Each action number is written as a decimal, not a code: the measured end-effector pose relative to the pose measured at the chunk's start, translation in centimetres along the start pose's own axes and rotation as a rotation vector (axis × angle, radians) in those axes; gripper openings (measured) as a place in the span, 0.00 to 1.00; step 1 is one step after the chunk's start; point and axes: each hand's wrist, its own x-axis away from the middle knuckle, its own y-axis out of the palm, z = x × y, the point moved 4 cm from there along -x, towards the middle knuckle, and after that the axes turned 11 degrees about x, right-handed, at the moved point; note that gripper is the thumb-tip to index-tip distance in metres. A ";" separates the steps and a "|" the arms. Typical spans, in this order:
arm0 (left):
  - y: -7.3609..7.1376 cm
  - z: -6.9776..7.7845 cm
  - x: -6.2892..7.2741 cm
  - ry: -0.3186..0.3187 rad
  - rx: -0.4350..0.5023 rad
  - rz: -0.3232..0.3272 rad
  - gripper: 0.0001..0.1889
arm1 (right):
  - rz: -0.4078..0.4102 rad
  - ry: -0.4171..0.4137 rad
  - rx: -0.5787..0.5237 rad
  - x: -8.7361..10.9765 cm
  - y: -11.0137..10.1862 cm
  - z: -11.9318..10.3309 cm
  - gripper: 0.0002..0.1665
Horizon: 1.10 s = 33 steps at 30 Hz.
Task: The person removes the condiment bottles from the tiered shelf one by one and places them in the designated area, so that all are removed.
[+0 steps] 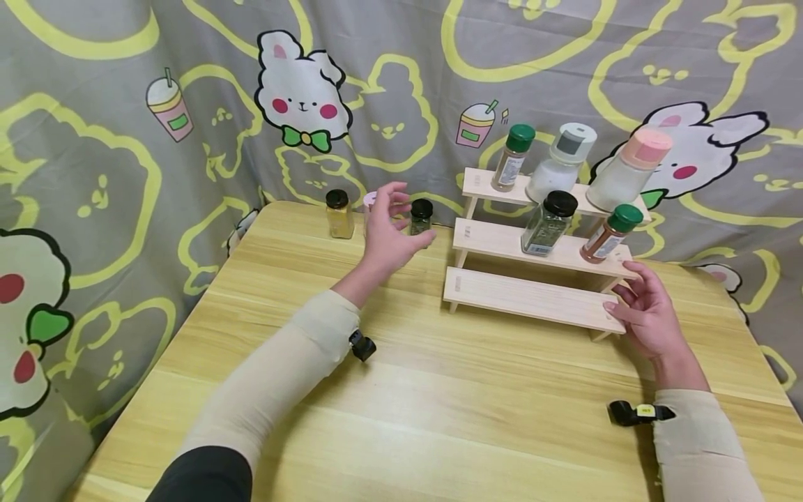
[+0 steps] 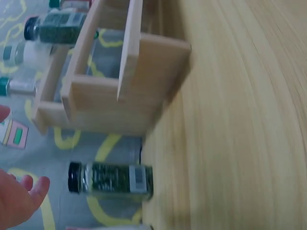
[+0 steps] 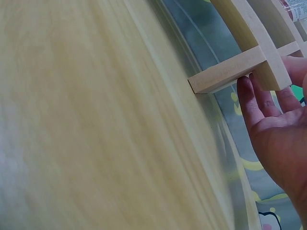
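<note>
In the head view my left hand [image 1: 387,238] is raised with fingers spread, in front of a pink-lidded container [image 1: 368,202] that it mostly hides. Just right of it stands a black-lidded jar of green herbs [image 1: 421,224], apart from the hand in the left wrist view. On the left is a black-lidded jar of yellow spice [image 1: 340,220]. My right hand [image 1: 654,315] grips the right end of a three-tier wooden rack [image 1: 533,298], thumb at the lowest shelf and fingers behind. The right wrist view shows fingertips against the rack's leg [image 3: 230,74].
The top shelf holds a green-lidded bottle [image 1: 509,167], a white-lidded jar [image 1: 558,167] and a pink-lidded jar [image 1: 617,185]. On the middle shelf are a black-lidded herb jar [image 1: 544,230] and a green-lidded red spice bottle [image 1: 602,244]. A patterned curtain [image 1: 401,104] hangs behind the wooden table [image 1: 401,418].
</note>
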 end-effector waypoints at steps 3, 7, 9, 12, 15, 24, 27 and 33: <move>1.3 0.2 0.0 0.014 0.030 -0.018 0.42 | 0.002 0.001 -0.002 -0.1 0.0 0.0 0.49; 3.0 0.5 -0.1 0.017 0.023 -0.039 0.42 | 0.001 0.003 -0.003 0.0 0.0 0.0 0.49; 3.9 0.5 -0.1 0.005 0.002 -0.050 0.42 | 0.001 0.004 0.001 0.0 0.1 -0.1 0.49; 5.1 0.5 -0.1 -0.012 -0.024 -0.072 0.42 | 0.004 0.008 0.008 0.0 0.1 -0.2 0.49; 6.2 0.5 -0.1 -0.022 -0.052 -0.087 0.42 | 0.008 0.016 0.010 0.1 0.1 -0.2 0.49; 8.5 0.3 -0.1 0.015 -0.046 -0.116 0.42 | 0.001 0.017 0.003 0.1 0.1 -0.1 0.49; 9.1 0.2 -0.1 0.022 -0.045 -0.112 0.41 | -0.001 0.012 -0.006 0.1 0.1 -0.1 0.49; 10.7 -0.4 0.0 -0.002 -0.067 -0.121 0.41 | -0.005 0.003 -0.014 0.0 0.2 -0.1 0.48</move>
